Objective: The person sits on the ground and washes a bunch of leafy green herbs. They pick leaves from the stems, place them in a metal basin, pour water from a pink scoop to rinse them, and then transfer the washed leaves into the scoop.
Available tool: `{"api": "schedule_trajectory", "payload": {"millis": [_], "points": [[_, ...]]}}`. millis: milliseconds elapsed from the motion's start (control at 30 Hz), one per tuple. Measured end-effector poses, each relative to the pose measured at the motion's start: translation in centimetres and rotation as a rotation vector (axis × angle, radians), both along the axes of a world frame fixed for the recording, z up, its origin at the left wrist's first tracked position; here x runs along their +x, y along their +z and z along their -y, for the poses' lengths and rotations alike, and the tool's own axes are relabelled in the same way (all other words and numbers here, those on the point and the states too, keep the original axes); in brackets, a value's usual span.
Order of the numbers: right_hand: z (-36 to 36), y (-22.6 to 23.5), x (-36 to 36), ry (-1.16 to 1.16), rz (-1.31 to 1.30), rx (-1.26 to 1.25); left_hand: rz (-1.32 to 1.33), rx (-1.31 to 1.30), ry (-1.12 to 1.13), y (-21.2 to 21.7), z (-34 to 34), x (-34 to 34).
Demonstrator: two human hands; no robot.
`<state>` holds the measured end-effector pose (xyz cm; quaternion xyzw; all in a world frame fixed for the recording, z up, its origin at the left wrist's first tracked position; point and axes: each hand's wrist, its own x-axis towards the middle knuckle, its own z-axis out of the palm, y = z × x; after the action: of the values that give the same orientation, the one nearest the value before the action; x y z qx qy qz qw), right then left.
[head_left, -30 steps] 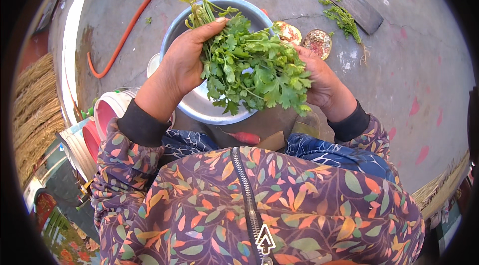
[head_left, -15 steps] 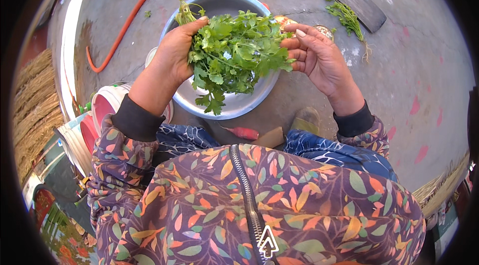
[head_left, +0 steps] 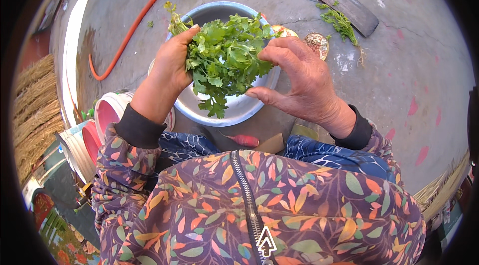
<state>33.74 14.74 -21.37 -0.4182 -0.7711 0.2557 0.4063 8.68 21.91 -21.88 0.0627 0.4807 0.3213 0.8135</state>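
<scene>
Left hand [head_left: 172, 63]: fingers clasp herbs [head_left: 224, 50], held above basin [head_left: 234, 116], contents mostly hidden. Right hand [head_left: 312, 83]: thumb spread from curled fingers, at herbs' edge. Pink-lined bucket [head_left: 111, 111] at left.

You have your widest room over the floor [head_left: 389, 105] to the right of your right hand [head_left: 309, 83], with the plank [head_left: 344, 3] and the loose sprig [head_left: 342, 23] lying ahead on that side. On your left, the buckets [head_left: 109, 110] crowd your sleeve [head_left: 124, 155] and the hose [head_left: 134, 26] curves ahead. The greens [head_left: 224, 48] in your left hand [head_left: 170, 65] cover the middle of the basin [head_left: 224, 122], leaving its near side.
</scene>
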Motion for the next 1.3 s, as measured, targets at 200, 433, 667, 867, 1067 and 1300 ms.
{"api": "schedule_trajectory", "payload": {"millis": [200, 433, 667, 867, 1067, 1300], "points": [[0.1, -1.2, -0.7, -0.064, 0.089, 0.152, 0.037, 0.012, -0.005, 0.1, 0.3, 0.3], [0.5, -1.0, -0.3, -0.049, -0.085, -0.112, 0.091, 0.169, 0.024, 1.0, 0.0, 0.2], [0.7, -1.8, 0.2, -0.079, -0.284, -0.435, 0.239, 0.408, -0.021, 1.8, -1.3, -1.3], [0.4, -2.6, 0.0, -0.017, -0.452, -0.626, 0.099, 0.427, 0.108, 3.4, -2.0, -1.1], [-0.6, -2.4, 0.7, 0.118, -0.672, -0.905, 0.171, 0.396, 0.016, 4.6, -1.7, -0.1], [-0.8, -1.9, -0.8, 0.294, -0.757, -1.179, 0.347, 0.441, -0.108, 5.9, -0.8, 0.6]]}}
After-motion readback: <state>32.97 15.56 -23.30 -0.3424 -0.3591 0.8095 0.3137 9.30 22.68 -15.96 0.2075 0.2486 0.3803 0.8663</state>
